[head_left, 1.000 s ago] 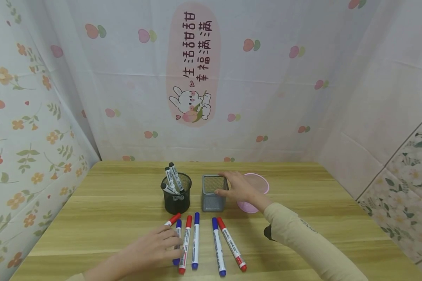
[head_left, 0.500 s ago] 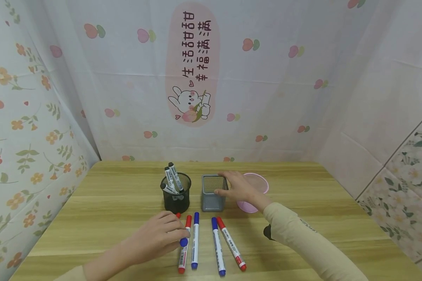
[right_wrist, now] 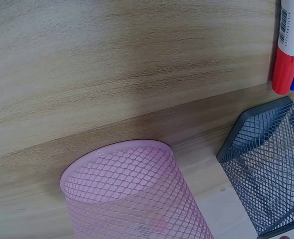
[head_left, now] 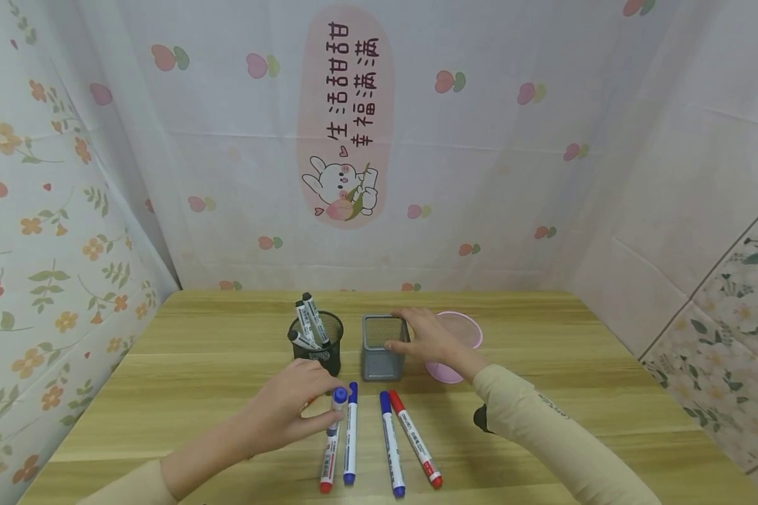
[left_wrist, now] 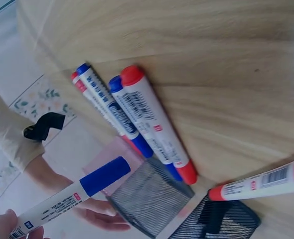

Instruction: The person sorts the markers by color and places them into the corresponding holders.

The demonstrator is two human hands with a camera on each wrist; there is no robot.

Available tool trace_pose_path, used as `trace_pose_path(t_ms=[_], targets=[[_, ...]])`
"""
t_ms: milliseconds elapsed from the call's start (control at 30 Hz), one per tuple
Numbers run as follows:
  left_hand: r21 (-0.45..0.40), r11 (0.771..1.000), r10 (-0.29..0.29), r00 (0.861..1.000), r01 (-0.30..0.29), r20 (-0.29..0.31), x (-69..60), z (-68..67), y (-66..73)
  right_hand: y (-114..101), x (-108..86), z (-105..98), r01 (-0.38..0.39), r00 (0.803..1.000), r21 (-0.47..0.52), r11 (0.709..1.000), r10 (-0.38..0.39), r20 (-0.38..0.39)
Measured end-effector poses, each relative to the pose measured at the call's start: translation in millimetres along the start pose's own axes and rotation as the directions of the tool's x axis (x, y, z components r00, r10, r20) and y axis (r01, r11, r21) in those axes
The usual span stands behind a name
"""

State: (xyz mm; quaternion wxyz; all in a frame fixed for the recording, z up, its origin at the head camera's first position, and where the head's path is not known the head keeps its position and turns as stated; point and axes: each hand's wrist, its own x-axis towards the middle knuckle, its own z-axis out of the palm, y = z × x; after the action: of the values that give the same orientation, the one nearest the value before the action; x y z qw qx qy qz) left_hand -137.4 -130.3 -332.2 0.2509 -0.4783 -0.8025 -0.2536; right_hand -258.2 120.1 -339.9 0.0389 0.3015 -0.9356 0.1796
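Note:
My left hand (head_left: pixel 284 407) pinches a blue whiteboard marker (head_left: pixel 338 407) above the table, its blue cap pointing away from the fingertips in the left wrist view. Beneath it lie a red marker (head_left: pixel 330 463) and another blue marker (head_left: pixel 351 442). My right hand (head_left: pixel 429 340) grips the right side of a square grey mesh pen holder (head_left: pixel 382 365), thumb at the near rim and fingers at the back. The grey holder (right_wrist: pixel 269 164) stands upright with no pens visible inside. Another red marker (left_wrist: pixel 266 183) lies by the black holder, mostly hidden behind my left hand in the head view.
A round black mesh pen holder (head_left: pixel 318 361) with several black-capped markers stands left of the grey one. To the right is a round pink mesh holder (head_left: pixel 445 372), partly behind my right wrist. A blue marker (head_left: pixel 391 445) and a red marker (head_left: pixel 417 442) lie at front centre.
My left hand has picked the blue marker up off the table, raised it and tilted it cap-up, moving slightly away from me. My right hand stays on the grey holder.

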Motion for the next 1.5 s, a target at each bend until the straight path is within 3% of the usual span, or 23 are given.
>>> trace_pose_path(t_ms=[167,300,500,1200,1500], targets=[[-0.089,0.993,-0.083,0.996,0.079,-0.042,8.1,-1.1,0.5,0.8,0.2,0.5,0.008,1.0,0.006,1.0,-0.008,-0.007],[-0.131,0.985,-0.119,0.99,0.11,-0.069,14.0,-2.4,-1.2,1.3,0.4,0.8,0.006,1.0,0.004,1.0,-0.006,-0.005],[-0.167,0.98,-0.127,0.987,0.11,-0.094,21.2,-4.4,-4.7,0.1,0.0,0.5,-0.003,1.0,-0.002,1.0,0.003,0.0],[-0.221,0.963,-0.174,0.983,0.157,-0.061,43.2,-3.3,-15.2,1.5,1.4,0.7,0.019,1.0,-0.017,1.0,-0.019,-0.004],[-0.191,0.966,-0.193,0.978,0.175,-0.082,53.0,-3.7,-19.3,1.6,1.6,0.5,0.017,1.0,-0.024,1.0,-0.017,-0.001]])
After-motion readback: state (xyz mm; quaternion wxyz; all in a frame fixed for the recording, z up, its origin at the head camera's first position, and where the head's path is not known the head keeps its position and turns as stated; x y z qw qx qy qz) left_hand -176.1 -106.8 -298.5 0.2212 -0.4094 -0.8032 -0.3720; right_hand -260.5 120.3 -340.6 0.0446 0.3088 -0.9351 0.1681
